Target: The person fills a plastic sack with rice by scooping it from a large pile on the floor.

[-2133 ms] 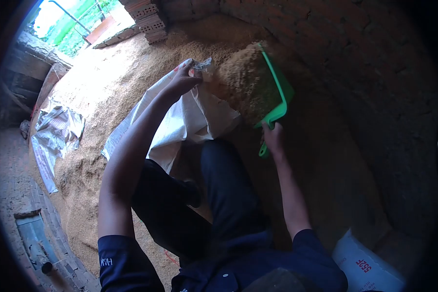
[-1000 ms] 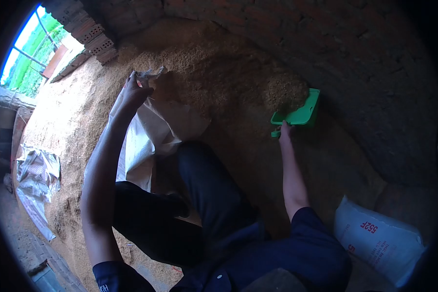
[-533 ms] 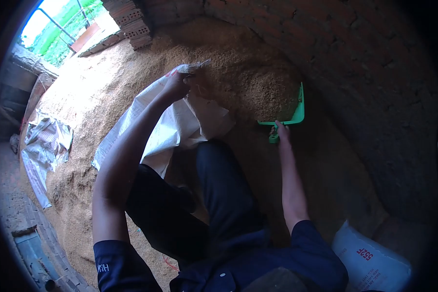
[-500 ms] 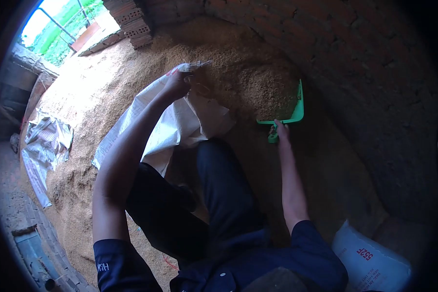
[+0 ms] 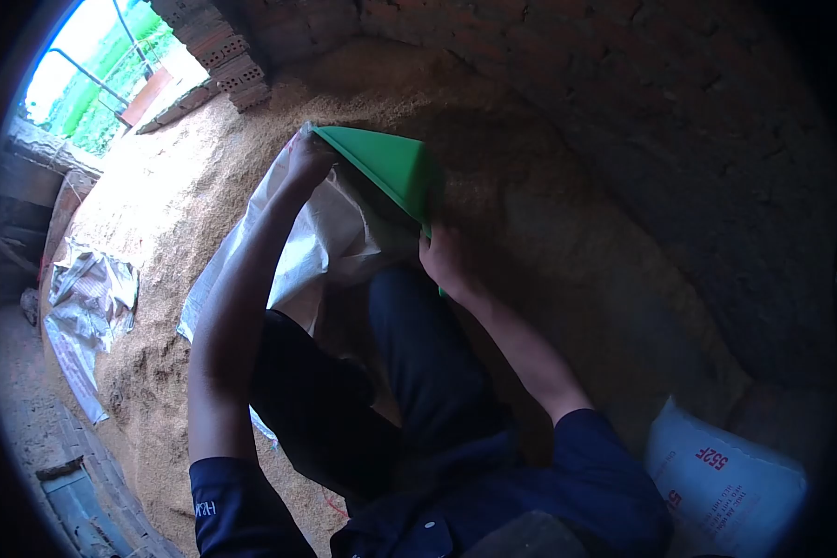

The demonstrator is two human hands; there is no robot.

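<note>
My left hand [image 5: 312, 166] is closed on the upper edge of a white woven sack [image 5: 299, 259], which hangs down past my knee. In my right hand [image 5: 448, 260] is the handle of a green dustpan-shaped scoop [image 5: 386, 166]. The scoop is tilted over, its front edge at the sack's mouth beside my left hand and its back turned up toward me. What lies inside the scoop and the sack is hidden. A large heap of brown, loose, husk-like material [image 5: 172, 219] surrounds my legs.
A crumpled white sack [image 5: 91, 302] lies on the heap at left. At lower right stands a white sack printed 552F [image 5: 725, 488]. A dark brick wall [image 5: 614, 84] curves round the back and right. Stacked hollow bricks [image 5: 223, 56] stand beside an opening at upper left.
My right hand has swung the scoop left, from the heap to the sack's mouth, and tipped it over. My left hand still grips the sack, slightly further left in view.
</note>
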